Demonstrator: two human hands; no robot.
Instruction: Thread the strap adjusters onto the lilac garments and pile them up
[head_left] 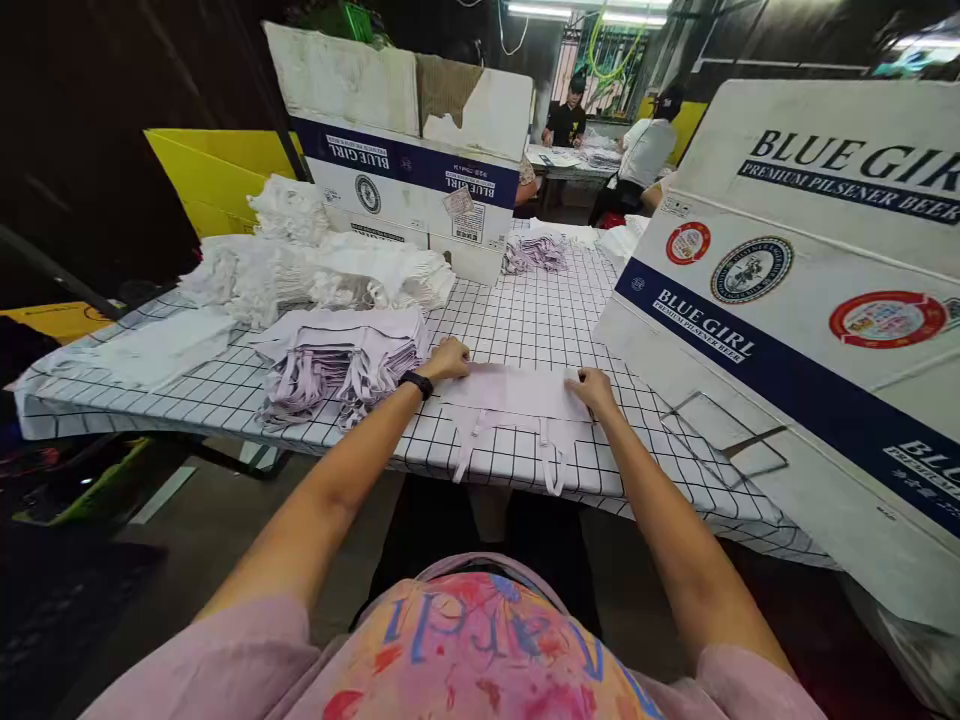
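A pale pink cloth bag [517,392] lies flat on the checked tablecloth [525,320], its two straps hanging over the near edge. My left hand [447,359] rests curled on the bag's left end, a black band on its wrist. My right hand [592,388] presses on the bag's right end with fingers bent. A stack of the same pink bags [341,362] lies just left of my left hand.
Heaps of white cloth [315,265] fill the table's back left. A Blue Girl beer carton [412,170] stands behind, a larger one [810,290] leans at the right. Another pink pile [536,253] lies farther back. Two people work at a far table [570,160].
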